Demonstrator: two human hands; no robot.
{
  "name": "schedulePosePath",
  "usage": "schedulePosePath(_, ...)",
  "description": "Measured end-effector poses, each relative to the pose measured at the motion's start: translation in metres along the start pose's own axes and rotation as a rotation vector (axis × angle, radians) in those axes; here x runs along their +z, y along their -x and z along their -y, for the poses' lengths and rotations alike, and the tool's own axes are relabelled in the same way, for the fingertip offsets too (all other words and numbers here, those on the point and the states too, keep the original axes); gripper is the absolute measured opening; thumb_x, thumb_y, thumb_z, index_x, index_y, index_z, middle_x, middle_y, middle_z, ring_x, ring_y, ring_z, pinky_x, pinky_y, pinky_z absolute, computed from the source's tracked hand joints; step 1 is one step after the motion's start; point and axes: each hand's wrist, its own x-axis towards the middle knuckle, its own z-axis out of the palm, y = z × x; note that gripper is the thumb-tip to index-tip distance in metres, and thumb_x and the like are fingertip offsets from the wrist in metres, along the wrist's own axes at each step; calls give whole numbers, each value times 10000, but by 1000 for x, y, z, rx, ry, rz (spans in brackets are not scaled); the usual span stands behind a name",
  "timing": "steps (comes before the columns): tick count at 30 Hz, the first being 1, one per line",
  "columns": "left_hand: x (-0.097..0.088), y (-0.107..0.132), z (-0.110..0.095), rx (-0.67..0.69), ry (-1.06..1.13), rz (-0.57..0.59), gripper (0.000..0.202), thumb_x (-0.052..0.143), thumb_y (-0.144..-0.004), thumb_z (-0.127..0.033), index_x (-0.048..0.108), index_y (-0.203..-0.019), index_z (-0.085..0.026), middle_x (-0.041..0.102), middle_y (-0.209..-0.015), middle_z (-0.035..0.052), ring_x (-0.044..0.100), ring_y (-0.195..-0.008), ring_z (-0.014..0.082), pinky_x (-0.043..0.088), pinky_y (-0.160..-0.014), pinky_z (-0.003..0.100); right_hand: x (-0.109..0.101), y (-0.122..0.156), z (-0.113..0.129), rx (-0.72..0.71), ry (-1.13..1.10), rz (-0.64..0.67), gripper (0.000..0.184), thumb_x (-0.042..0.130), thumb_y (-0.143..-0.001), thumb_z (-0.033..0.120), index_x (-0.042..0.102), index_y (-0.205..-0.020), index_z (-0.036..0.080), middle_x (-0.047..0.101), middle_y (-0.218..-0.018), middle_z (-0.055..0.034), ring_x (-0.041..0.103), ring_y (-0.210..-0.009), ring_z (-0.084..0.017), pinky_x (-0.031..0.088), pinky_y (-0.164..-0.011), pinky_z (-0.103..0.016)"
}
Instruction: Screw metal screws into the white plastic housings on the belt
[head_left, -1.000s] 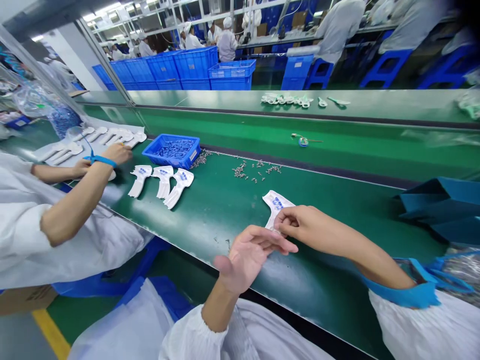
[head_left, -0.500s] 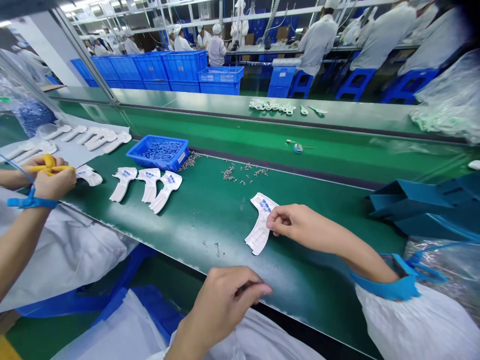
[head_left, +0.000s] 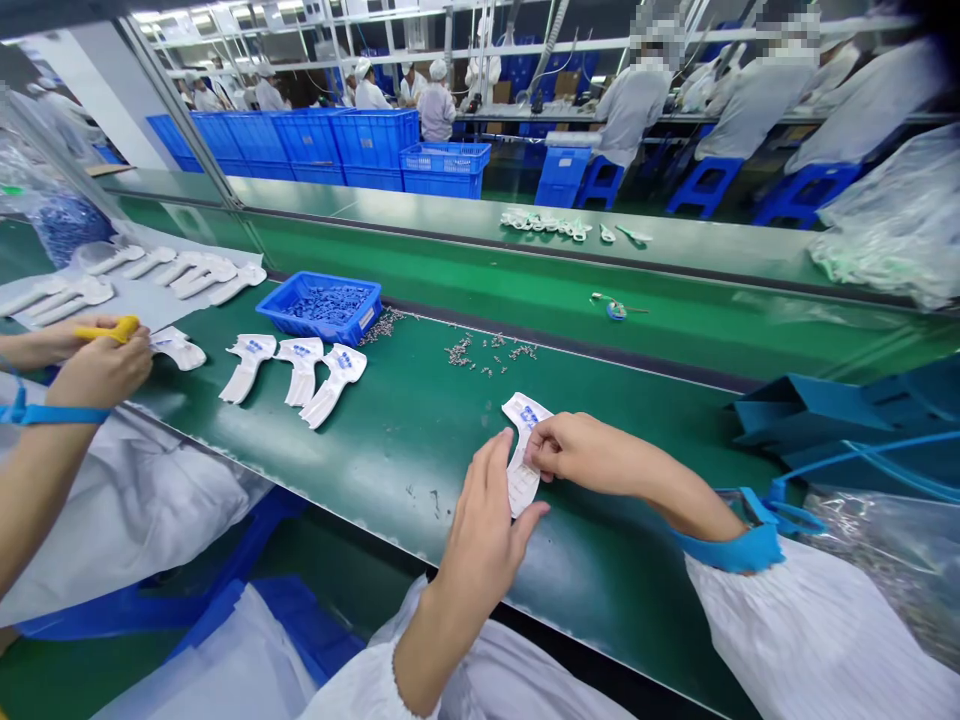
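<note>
A white plastic handle shell (head_left: 523, 490) with blue pieces at its upper end lies on the green bench. My left hand (head_left: 484, 525) is beside its near left edge, fingers stretched out and thumb apart. It covers part of the shell's left side. Over the shell's right edge, my right hand (head_left: 581, 455) has thumb and fingers pinched together; what is between the fingertips is hidden. A blue band circles my right wrist. Several similar shells (head_left: 334, 385) lie to the left, near a blue tray (head_left: 367, 325) of small blue parts. Small metal screws (head_left: 461, 350) are scattered beyond my hands.
At far left, a co-worker's hands (head_left: 105, 370) hold a yellow object (head_left: 112, 330) near more white shells (head_left: 199, 275). A raised ledge (head_left: 420, 215) runs along the back, carrying small green-white parts (head_left: 544, 225). Dark teal bins (head_left: 847, 410) and plastic bags (head_left: 892, 550) stand at right.
My left hand has moved up and forward to the shell, its fingers straightening. My right hand has shifted slightly left over the shell. The co-worker's hands have turned the yellow object.
</note>
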Motion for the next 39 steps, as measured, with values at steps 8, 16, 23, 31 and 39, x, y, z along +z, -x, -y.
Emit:
schedulePosePath(8, -3, 1, -3, 55, -73, 18, 853, 674, -895, -287, 116, -1536, -366, 416, -1465, 120, 446, -1355, 309, 442, -1082, 488, -6, 1, 2, -45, -6, 87, 171, 519, -789, 159, 667, -722, 212, 739, -708, -19, 645, -639, -177, 406, -550, -260)
schedulePosePath(16, -3, 2, -2, 50, -106, 31, 836, 663, -904, -275, 121, -1537, -349, 409, -1474, 108, 441, -1366, 278, 444, -1095, 460, -14, -2, 14, 41, 96, 204, 166, 510, -787, 133, 655, -723, 183, 735, -734, -40, 652, -689, -181, 406, -582, -251)
schedulePosePath(23, -1, 3, 0, 32, -145, 29, 793, 674, -895, -282, 191, -1522, -329, 386, -1495, 115, 435, -1379, 281, 465, -1084, 462, -11, -7, 24, 210, 310, 124, 129, 565, -857, 232, 687, -875, 194, 726, -879, -85, 674, -806, -233, 396, -606, -278)
schedulePosePath(31, -1, 3, -1, 2, -142, 33, 750, 652, -910, -268, 203, -1508, -330, 346, -1519, 123, 426, -1389, 290, 469, -1076, 488, -19, -11, 22, 173, 344, 117, 174, 620, -862, 304, 711, -955, 188, 723, -919, -103, 674, -798, -241, 405, -604, -282)
schedulePosePath(39, 0, 4, 0, -2, -174, -25, 725, 667, -897, -266, 259, -1494, -312, 383, -1498, 143, 452, -1366, 317, 527, -1002, 485, -18, -75, -3, -73, 322, -382, 234, 583, -920, 200, 682, -1132, 188, 694, -1174, -89, 636, -1050, -214, 436, -876, -277)
